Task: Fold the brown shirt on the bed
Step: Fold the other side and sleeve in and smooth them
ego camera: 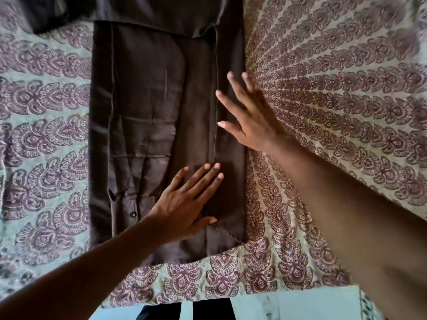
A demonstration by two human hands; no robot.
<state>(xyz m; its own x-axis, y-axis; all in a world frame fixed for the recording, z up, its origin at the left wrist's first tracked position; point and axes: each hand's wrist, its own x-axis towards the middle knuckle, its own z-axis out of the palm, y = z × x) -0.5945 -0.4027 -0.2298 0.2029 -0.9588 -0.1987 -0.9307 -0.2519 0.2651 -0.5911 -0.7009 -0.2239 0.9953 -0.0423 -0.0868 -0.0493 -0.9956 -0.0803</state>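
Note:
The brown shirt [150,112] lies flat on the bed [335,100] as a long narrow strip, both sides folded inward, running away from me. A small dark button shows near its lower left. My left hand [184,202] rests palm down on the near end of the shirt, fingers together and pointing up-right. My right hand [249,116] is spread flat over the shirt's right folded edge, fingers apart, partly over the bedspread. Neither hand grips cloth.
The bedspread [46,139] is pale with purple paisley rows and covers the bed on both sides of the shirt. The bed's near edge [184,299] runs along the bottom, with light floor [300,306] below it. More brown cloth [53,15] bunches at the top left.

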